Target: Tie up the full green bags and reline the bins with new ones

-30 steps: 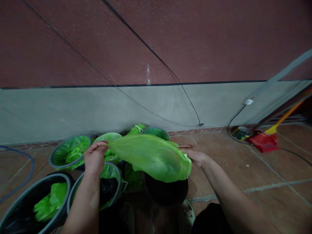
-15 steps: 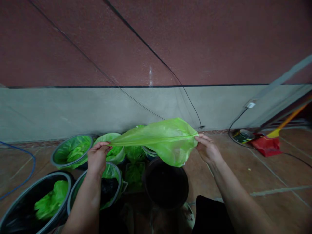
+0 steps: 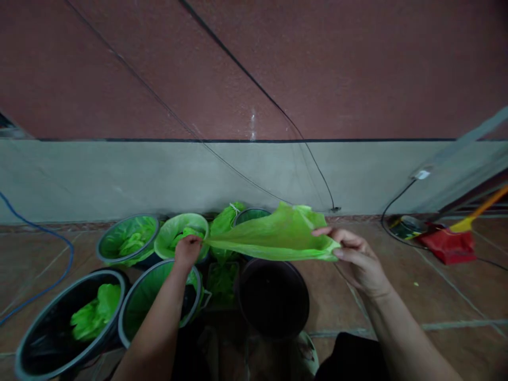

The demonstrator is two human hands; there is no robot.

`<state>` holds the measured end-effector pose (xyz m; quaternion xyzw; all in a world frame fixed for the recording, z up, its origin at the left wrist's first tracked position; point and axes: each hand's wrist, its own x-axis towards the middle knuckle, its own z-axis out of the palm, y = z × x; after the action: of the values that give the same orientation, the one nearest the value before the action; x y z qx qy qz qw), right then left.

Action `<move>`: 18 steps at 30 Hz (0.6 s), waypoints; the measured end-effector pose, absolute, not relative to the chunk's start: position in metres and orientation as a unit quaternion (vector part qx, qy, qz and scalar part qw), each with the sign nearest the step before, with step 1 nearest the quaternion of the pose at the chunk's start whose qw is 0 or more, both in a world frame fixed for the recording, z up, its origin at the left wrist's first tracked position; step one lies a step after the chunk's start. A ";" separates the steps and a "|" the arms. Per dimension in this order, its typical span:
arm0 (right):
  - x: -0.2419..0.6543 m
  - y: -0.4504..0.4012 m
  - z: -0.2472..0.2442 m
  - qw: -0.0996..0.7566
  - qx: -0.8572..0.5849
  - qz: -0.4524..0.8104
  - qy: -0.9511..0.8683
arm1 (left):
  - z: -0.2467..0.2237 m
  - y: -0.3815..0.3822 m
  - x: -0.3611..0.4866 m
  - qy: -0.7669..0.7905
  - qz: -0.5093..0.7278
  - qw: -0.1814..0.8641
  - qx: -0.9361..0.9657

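Clearly, both hands are closed on one green plastic bag point(image 3: 270, 235), the left hand point(image 3: 188, 251) pinching its narrow, gathered end and the right hand point(image 3: 357, 259) gripping its wider end, with fingers and thumb at the edge. Stretched between them, the bag hangs above the far rim of a dark round bucket point(image 3: 273, 307), whose inside shows bare. Measured from that bucket, the left hand is up and to the left, the right hand up and to the right. Just left of the bucket sits a low container point(image 3: 223, 283) with green plastic in it; farther left come a green-lined bin point(image 3: 145, 293), partly covered by the left forearm, and a black-lined bin point(image 3: 50, 341) with a crumpled green bag point(image 3: 97, 312) inside. Behind the bucket stands another bin point(image 3: 252, 214), partly hidden by the stretched bag, and beside it, to the bucket's back left, is a tied green bag point(image 3: 223, 225). Well to the bucket's right, a red dustpan point(image 3: 450, 246) lies on the tiled floor point(image 3: 397, 291). Beyond the bucket rises a wall point(image 3: 254, 172), grey below and reddish above.
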<state>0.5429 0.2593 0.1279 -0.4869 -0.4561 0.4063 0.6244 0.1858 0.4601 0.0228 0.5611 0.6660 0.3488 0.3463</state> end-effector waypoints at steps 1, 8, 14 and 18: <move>0.537 0.261 0.126 0.616 -0.491 0.398 -0.469 | 0.024 0.459 0.188 0.678 0.343 0.312 0.570; 0.475 0.271 0.103 0.511 -0.538 0.156 -0.652 | 0.067 0.405 0.245 0.436 0.399 0.370 0.717; 0.445 0.277 0.089 0.417 -0.497 0.149 -0.746 | 0.079 0.347 0.288 0.254 0.310 0.385 0.831; 0.450 0.278 0.082 0.408 -0.515 0.160 -0.737 | 0.063 0.350 0.293 0.282 0.305 0.373 0.829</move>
<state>0.4501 0.2781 0.0823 -0.5148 -0.7365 0.1603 0.4083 0.2932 0.3501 0.0634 0.8294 0.2820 0.3053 0.3734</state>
